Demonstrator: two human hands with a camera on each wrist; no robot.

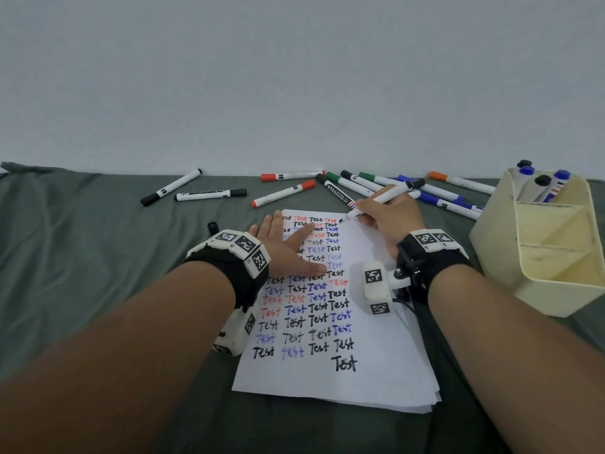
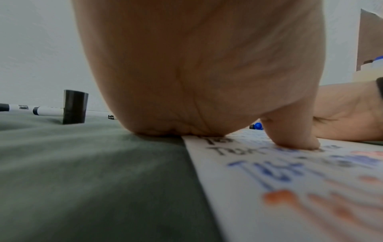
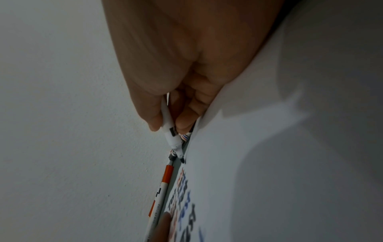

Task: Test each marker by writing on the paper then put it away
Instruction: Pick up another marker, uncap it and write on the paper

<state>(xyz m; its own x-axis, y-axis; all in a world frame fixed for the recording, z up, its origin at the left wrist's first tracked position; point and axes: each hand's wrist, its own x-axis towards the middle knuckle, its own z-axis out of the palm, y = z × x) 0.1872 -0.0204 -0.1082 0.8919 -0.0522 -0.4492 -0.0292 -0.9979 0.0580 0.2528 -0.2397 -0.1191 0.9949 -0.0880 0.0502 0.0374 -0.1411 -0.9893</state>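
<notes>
The right hand point(image 1: 391, 217) grips an uncapped black marker point(image 1: 384, 196) in a writing hold, thumb and fingers curled round the white barrel. The marker tilts, its black rear end pointing up and away, and its tip meets the paper point(image 1: 376, 339) at the far edge, just right of the top row of writing. The wrist view shows the same tip point(image 3: 182, 160) touching the sheet's edge.

The left hand point(image 1: 284, 247) lies flat on the left part of the paper, fingers straight and spread, thumb pressed on the sheet; the heel of the palm point(image 2: 186, 98) straddles the paper's left edge. The two hands are apart, the written columns between them.

The paper, the top sheet of a thin stack, carries rows of the word "Test" in black, blue and red. It rests on a grey-green cloth point(image 1: 82, 273).

A loose black cap point(image 1: 212, 226) stands upright on the cloth just left of the left hand.

Capped markers point(image 1: 281, 192) with black, red, green, blue and orange caps lie scattered beyond the paper, near the wall.

A cream organiser point(image 1: 550, 250) stands at the right; its far compartment holds several markers point(image 1: 540, 186) upright.
</notes>
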